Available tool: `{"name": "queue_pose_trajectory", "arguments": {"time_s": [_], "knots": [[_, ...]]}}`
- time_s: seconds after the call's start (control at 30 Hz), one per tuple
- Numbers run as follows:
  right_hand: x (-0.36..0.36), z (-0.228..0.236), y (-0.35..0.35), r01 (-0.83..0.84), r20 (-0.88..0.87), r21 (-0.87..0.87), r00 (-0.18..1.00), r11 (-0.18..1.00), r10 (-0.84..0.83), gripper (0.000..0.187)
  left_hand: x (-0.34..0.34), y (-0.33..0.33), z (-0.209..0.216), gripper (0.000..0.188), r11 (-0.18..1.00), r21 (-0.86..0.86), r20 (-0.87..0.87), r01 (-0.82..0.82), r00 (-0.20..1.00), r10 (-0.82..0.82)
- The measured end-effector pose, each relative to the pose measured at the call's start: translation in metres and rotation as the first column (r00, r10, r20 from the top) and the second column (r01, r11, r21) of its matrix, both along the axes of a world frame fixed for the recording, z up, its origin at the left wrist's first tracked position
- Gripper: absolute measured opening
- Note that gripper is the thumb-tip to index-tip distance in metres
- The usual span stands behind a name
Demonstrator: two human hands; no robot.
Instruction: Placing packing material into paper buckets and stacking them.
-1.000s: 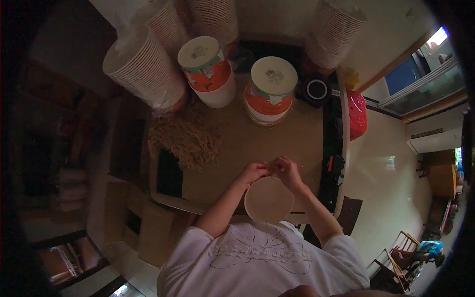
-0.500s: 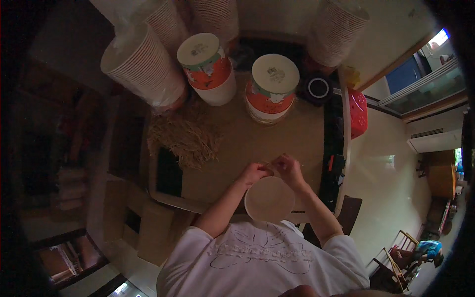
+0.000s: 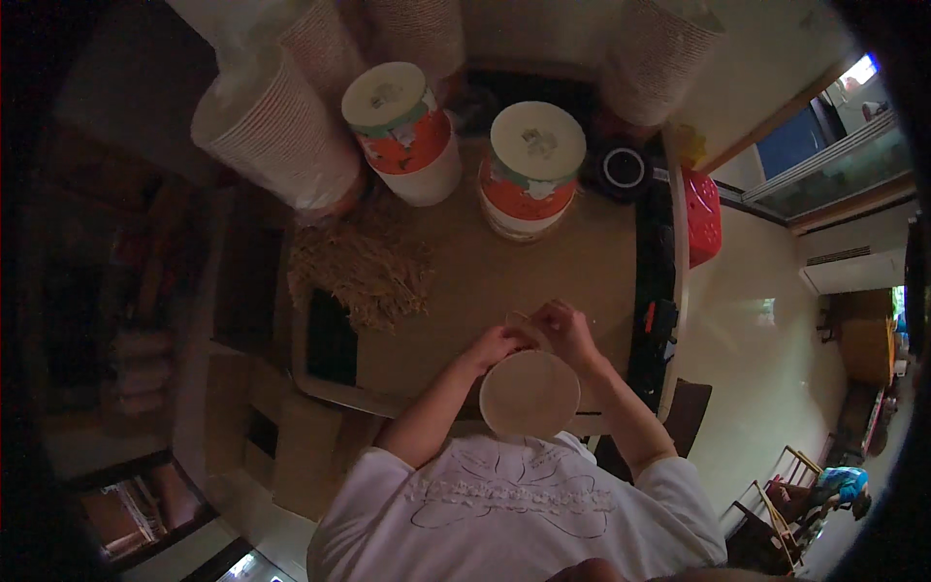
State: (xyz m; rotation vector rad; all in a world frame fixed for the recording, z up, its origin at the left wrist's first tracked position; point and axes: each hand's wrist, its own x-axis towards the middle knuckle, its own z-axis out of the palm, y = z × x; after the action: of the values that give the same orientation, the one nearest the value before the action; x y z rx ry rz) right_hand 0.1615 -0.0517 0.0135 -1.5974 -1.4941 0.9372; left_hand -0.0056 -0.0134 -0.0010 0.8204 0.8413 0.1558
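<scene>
A white paper tub [image 3: 530, 393] sits between my forearms at the table's front edge, close against my shirt, its pale round face turned upward. Just beyond its far rim, my left hand [image 3: 501, 345] is closed, fingers pinched together. Beside it, my right hand [image 3: 566, 330] pinches too. A thin light-brown strand [image 3: 518, 316] loops up between the two sets of fingers; its ends are hidden. The strand's colour resembles that of the tangled pile of brown straw-like fibre [image 3: 364, 267] lying on the left of the table.
Two orange-and-white lidded tubs, the left [image 3: 402, 136] and the right [image 3: 531, 170], stand farther back. Tall stacks of white tubs [image 3: 281, 136] rise behind. A dark round object [image 3: 624, 170] and a red basket [image 3: 702, 218] are at right. Far right, a person [image 3: 839, 493] sits.
The strand now shows as a larger loop beyond my fingers. My left hand has shifted slightly nearer to me, and the tub has moved very little.
</scene>
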Motion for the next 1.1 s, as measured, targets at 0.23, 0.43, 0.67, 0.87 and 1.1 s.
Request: {"name": "queue_pose_trajectory", "arguments": {"time_s": [0.23, 0.43, 0.67, 0.87, 1.1], "knots": [[0.004, 0.0, 0.001, 0.004, 0.018, 0.054, 1.0, 0.999, -0.005, 0.007, -0.003, -0.008, -0.007, 0.018, 0.968, 0.231, -0.019, 0.099, 0.995, -0.097], [-0.001, 0.009, 0.0, 0.027, 0.041, 0.053, 0.999, 0.998, -0.029, 0.006, -0.001, -0.012, -0.005, 0.021, 0.967, 0.247, -0.025, 0.069, 0.998, -0.065], [-0.005, 0.008, -0.004, 0.105, -0.081, 0.087, 0.992, 0.991, -0.098, 0.009, -0.006, -0.021, -0.029, 0.017, 0.885, 0.455, -0.026, -0.094, 0.993, 0.119], [0.011, 0.026, -0.018, -0.009, -0.166, -0.108, 0.986, 0.994, -0.01, 0.018, -0.01, -0.016, 0.023, 0.013, 0.723, 0.689, -0.199, 0.053, 0.973, 0.119], [0.018, 0.051, -0.016, -0.269, -0.535, -0.29, 0.841, 0.918, 0.078, 0.015, -0.01, -0.016, 0.046, 0.014, 0.613, 0.79, -0.102, 0.002, 0.987, 0.128]]}}
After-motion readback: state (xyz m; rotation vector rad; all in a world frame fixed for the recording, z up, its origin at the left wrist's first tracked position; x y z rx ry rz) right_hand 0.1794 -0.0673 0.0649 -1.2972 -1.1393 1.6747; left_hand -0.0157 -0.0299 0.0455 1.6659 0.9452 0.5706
